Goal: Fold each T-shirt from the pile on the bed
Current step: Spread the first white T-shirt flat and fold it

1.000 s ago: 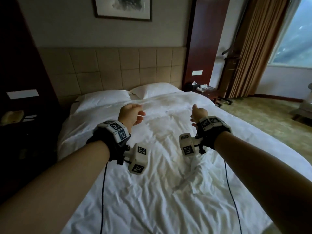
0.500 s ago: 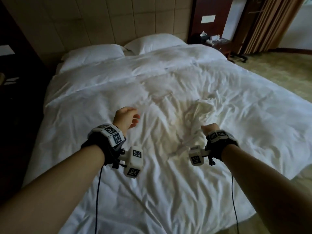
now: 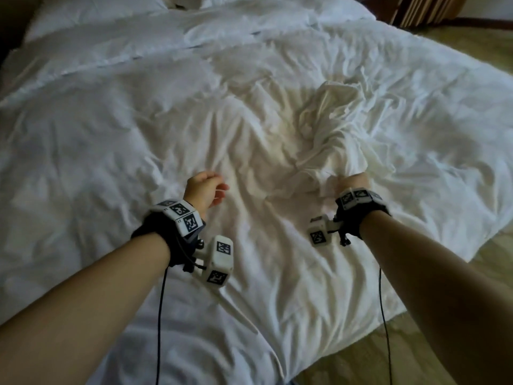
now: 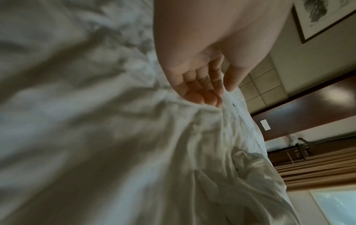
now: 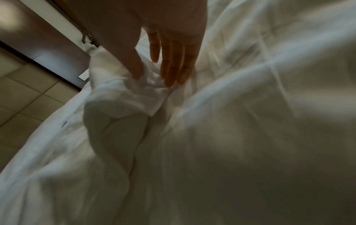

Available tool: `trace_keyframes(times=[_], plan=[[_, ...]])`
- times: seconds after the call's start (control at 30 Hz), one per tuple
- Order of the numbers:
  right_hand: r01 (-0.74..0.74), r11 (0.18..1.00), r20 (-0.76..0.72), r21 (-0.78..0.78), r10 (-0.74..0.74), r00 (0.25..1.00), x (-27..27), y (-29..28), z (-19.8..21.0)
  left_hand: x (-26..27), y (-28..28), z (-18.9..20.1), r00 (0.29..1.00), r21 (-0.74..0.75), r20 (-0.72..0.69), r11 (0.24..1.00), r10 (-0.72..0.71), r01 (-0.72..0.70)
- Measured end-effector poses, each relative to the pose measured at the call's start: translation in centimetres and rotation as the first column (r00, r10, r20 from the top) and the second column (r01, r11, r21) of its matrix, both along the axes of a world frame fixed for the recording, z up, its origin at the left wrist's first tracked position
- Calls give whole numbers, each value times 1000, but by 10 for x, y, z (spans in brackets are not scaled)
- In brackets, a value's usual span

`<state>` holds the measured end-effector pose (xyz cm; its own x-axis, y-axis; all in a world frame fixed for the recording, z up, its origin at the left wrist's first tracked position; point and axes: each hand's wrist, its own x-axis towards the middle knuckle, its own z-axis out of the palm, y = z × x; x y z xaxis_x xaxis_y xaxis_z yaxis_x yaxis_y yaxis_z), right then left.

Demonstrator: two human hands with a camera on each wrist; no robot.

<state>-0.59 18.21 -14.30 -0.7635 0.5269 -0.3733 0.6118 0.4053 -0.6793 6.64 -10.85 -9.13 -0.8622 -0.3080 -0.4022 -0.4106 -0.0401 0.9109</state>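
Note:
A crumpled pile of white T-shirts point(image 3: 333, 126) lies on the white duvet point(image 3: 138, 120) right of the bed's middle. My right hand point(image 3: 351, 180) is at the pile's near edge. In the right wrist view its fingers point(image 5: 171, 73) are stretched out and touch the bunched cloth point(image 5: 115, 99), with the thumb resting on a raised fold and no closed grip showing. My left hand point(image 3: 219, 190) hovers over bare duvet to the left of the pile, fingers point(image 4: 204, 94) loosely curled and holding nothing. The pile point(image 4: 248, 164) also shows in the left wrist view.
Two white pillows point(image 3: 97, 6) lie at the head of the bed. The bed's right edge drops to patterned carpet point(image 3: 416, 343). Striped curtains point(image 3: 424, 9) hang at the far right. Cables hang from both wrist cameras.
My view has tilted down from the room to the bed. Both hands have come down toward the duvet, and the right hand has reached the T-shirt pile's near edge.

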Motion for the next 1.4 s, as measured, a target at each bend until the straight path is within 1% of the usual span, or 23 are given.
trace_keyframes(times=[0.13, 0.23, 0.33, 0.43, 0.53, 0.63, 0.7, 0.8, 0.9, 1.03, 1.1, 1.17, 1.27, 1.33, 1.4], plan=[[-87, 996, -66, 23, 89, 994, -1, 4, -4, 4, 9, -9, 999, 3, 13, 1000, -30, 30], [-106, 993, -162, 45, 112, 980, 1, -3, 8, 6, 11, -2, 999, -4, -11, 1000, -31, 31], [-138, 986, -249, 99, 158, 955, 3, -11, 32, 10, 9, 14, 997, -9, -64, 999, -40, 39], [-152, 973, -368, 174, 208, 906, 9, -21, 64, 20, 7, 33, 993, -9, -111, 999, -39, 39], [-167, 978, -455, 125, 206, 866, 22, -31, 97, 35, 7, 53, 987, -4, -153, 999, -48, 48], [-227, 966, -508, 124, 258, 822, 38, -42, 133, 50, 9, 76, 977, 0, -202, 998, -65, 67], [-289, 947, -544, 138, 316, 777, 47, -49, 154, 61, 12, 93, 966, -10, -238, 995, -99, 99], [-360, 925, -626, 121, 353, 696, 65, -63, 194, 80, 19, 120, 940, -34, -288, 983, -185, 183], [-395, 900, -647, 184, 413, 641, 86, -82, 230, 98, 27, 141, 910, -85, -281, 952, -305, 293], [-526, 828, -683, 193, 498, 534, 114, -117, 275, 118, 36, 161, 855, -153, -268, 896, -445, 418], [-589, 783, -705, 200, 533, 468, 129, -135, 294, 128, 37, 171, 827, -210, -292, 875, -481, 436], [-643, 745, -725, 179, 542, 425, 142, -151, 310, 136, 32, 180, 814, -277, -341, 878, -470, 391], [-689, 716, -738, 110, 523, 425, 156, -165, 328, 148, 10, 199, 865, -341, -405, 927, -296, 157], [-701, 707, -743, 92, 518, 425, 164, -168, 337, 160, -11, 217, 881, -386, -420, 921, -217, 42], [-724, 680, -719, 118, 561, 410, 172, -167, 345, 168, -37, 234, 887, -428, -438, 901, -144, -65]])
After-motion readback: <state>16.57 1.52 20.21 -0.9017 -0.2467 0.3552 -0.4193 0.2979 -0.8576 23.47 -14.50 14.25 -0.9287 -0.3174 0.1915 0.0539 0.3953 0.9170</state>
